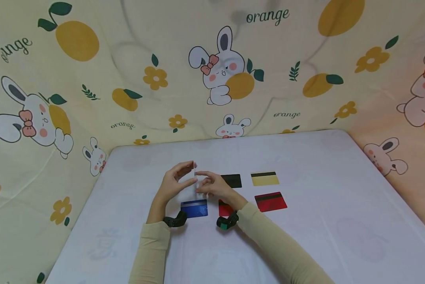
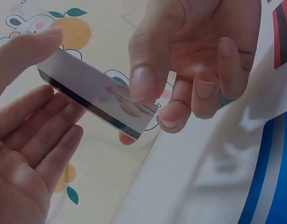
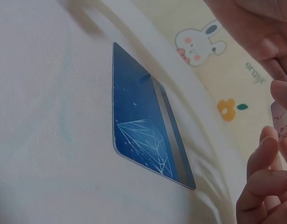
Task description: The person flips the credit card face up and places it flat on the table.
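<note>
A bank-type card (image 2: 94,93), whitish with a black stripe along one edge and a faint printed picture, is held upright above the table between both hands. My left hand (image 1: 173,184) pinches it at one end, thumb on one edge and fingers at the opposite edge. From the other end my right hand (image 1: 217,187) grips it, the thumb lying over its face in the left wrist view and a fingertip showing beyond the striped edge. Below the hands lies a blue card (image 1: 194,209) with a silver stripe. The right forearm partly hides a red card (image 1: 224,208).
A black card (image 1: 234,180), partly behind my right hand, lies beside a gold card (image 1: 264,179). Nearer, another red card (image 1: 270,202) lies to the right. All rest on a white-covered table (image 1: 322,205), backed by a patterned cloth (image 1: 184,31). Dark wrist cameras sit on both wrists.
</note>
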The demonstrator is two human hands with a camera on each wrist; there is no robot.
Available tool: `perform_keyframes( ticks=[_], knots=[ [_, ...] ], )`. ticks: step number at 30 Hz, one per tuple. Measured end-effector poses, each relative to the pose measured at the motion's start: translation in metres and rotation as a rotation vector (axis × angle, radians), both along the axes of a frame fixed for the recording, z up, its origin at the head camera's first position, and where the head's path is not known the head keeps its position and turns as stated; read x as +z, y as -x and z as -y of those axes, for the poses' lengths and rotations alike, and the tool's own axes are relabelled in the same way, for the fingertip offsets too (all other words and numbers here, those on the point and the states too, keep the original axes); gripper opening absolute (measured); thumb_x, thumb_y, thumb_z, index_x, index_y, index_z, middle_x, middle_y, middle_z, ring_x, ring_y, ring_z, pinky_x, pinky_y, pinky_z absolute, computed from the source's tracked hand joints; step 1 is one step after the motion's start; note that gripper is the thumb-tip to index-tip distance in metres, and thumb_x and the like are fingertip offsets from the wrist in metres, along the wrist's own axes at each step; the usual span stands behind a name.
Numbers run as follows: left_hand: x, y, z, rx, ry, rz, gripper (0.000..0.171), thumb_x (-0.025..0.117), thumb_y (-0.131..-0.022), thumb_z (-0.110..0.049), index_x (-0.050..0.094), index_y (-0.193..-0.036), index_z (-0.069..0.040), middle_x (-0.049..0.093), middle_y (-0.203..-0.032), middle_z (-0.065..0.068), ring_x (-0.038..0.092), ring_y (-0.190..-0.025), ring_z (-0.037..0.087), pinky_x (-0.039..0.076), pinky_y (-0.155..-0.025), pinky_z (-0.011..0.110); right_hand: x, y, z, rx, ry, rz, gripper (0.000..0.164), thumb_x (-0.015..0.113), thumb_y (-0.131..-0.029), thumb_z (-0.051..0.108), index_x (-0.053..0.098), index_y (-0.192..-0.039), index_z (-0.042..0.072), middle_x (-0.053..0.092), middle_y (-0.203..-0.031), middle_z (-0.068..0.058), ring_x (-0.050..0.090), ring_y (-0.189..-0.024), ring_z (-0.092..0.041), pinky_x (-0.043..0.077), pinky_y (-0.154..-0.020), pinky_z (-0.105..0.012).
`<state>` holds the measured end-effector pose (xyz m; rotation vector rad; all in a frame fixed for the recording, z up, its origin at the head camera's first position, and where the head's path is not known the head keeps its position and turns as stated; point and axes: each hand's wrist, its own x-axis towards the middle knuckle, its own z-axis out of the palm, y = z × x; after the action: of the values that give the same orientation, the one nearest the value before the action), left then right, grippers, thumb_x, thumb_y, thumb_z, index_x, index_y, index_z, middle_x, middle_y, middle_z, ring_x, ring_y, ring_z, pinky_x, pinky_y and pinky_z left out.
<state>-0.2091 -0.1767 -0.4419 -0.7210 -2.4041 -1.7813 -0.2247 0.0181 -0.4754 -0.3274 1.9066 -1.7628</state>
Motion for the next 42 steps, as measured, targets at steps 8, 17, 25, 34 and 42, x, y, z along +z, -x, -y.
perform_keyframes(
  ticks=[8,17,25,34,42],
  knots=[
    [0.005,0.0,0.001,-0.012,0.005,0.015,0.058,0.072,-0.083,-0.002,0.048,-0.136,0.005,0.057,-0.13,0.025,0.053,-0.128,0.037,0.043,-0.108,0.031,0.017,-0.009,-0.002,-0.008,-0.004,-0.01,0.054,0.066,-0.088,0.008,0.05,-0.138,0.013,0.064,-0.08,0.007,0.053,-0.07,-0.018,0.038,-0.057,-0.024],
    [0.008,-0.001,0.004,0.002,0.026,0.028,0.057,0.069,-0.085,-0.002,0.047,-0.137,0.004,0.057,-0.13,0.026,0.053,-0.127,0.039,0.043,-0.107,0.029,0.0,-0.003,0.001,-0.028,-0.02,-0.031,0.052,0.069,-0.086,0.01,0.052,-0.134,0.014,0.066,-0.083,0.007,0.054,-0.066,-0.01,0.038,-0.055,-0.023],
    [0.007,-0.002,0.006,0.021,0.038,0.046,0.056,0.068,-0.087,-0.004,0.047,-0.139,0.0,0.057,-0.132,0.024,0.053,-0.127,0.038,0.043,-0.108,0.031,0.001,-0.004,0.0,-0.048,-0.025,-0.011,0.053,0.072,-0.084,0.012,0.054,-0.133,0.014,0.069,-0.088,0.007,0.056,-0.067,-0.01,0.042,-0.056,-0.023],
    [0.007,-0.003,0.009,0.022,0.007,0.071,0.056,0.069,-0.087,-0.007,0.047,-0.138,0.001,0.058,-0.132,0.025,0.057,-0.124,0.028,0.044,-0.105,0.02,0.002,-0.004,0.0,-0.069,-0.01,-0.012,0.053,0.075,-0.081,0.011,0.057,-0.13,0.012,0.071,-0.089,0.007,0.052,-0.064,-0.011,0.04,-0.055,-0.023],
    [0.006,-0.002,0.01,0.008,-0.031,0.063,0.057,0.069,-0.086,-0.005,0.044,-0.136,0.009,0.056,-0.132,0.029,0.057,-0.112,-0.005,0.045,-0.1,0.013,-0.001,-0.003,-0.002,-0.073,-0.014,-0.036,0.051,0.075,-0.081,0.01,0.058,-0.129,0.01,0.069,-0.09,0.005,0.051,-0.067,-0.009,0.04,-0.054,-0.023]
  ],
)
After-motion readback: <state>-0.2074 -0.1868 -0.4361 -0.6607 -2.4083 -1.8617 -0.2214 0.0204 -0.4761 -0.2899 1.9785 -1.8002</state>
